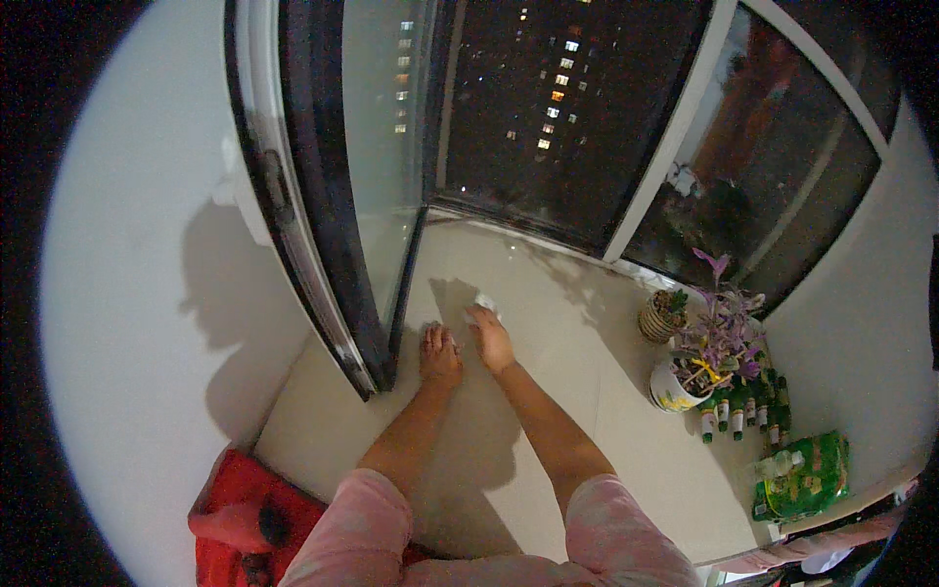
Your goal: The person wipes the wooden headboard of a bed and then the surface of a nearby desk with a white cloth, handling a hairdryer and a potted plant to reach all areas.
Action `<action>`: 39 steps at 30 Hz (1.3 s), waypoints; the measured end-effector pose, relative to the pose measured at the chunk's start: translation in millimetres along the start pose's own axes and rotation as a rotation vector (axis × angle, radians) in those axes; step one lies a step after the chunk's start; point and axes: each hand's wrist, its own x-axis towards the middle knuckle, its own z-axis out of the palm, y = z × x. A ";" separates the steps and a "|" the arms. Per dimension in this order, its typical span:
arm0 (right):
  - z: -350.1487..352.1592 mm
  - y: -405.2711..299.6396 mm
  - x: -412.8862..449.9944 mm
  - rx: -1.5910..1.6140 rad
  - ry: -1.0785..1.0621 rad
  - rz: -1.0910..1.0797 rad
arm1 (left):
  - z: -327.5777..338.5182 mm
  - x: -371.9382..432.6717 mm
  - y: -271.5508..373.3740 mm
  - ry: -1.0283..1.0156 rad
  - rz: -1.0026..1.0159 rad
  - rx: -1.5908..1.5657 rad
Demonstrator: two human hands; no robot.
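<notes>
My right hand [491, 343] presses a small wad of white tissue or cloth [485, 301] onto the pale, glossy tiled surface [557, 367]. Most of that wad is hidden beneath the fingers. Beside it, to the left, my left hand [441, 357] rests palm down on the same surface, with its fingers slightly spread and nothing seen in it. The lower corner of an opened, dark-framed window sash [378, 367] stands just left of this hand, apart from it.
At the right stand a flowering plant in a white pot [673, 389] and a small plant in a ribbed pot [656, 323]. Several green bottles [737, 414] and a green plastic pack [814, 477] lie behind. Red fabric [257, 506] is at lower left. Window panes [543, 169] border the far edge.
</notes>
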 end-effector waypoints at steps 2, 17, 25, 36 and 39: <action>20.4 15.6 32.1 -0.078 0.099 -0.270 | 8.6 6.1 8.6 -0.056 0.005 0.135; 55.5 80.6 82.3 -0.520 -0.242 -0.021 | -16.2 2.9 12.2 -0.341 -0.109 0.191; -70.7 245.9 33.5 -0.802 0.218 0.146 | -13.7 9.4 20.8 -0.377 -0.113 0.190; 58.7 165.8 176.5 -0.316 -0.031 -0.035 | -11.0 13.6 42.5 -0.403 -0.050 0.234; 109.8 75.9 192.4 -0.364 -0.232 -0.154 | -18.8 2.5 14.3 -0.378 -0.139 0.155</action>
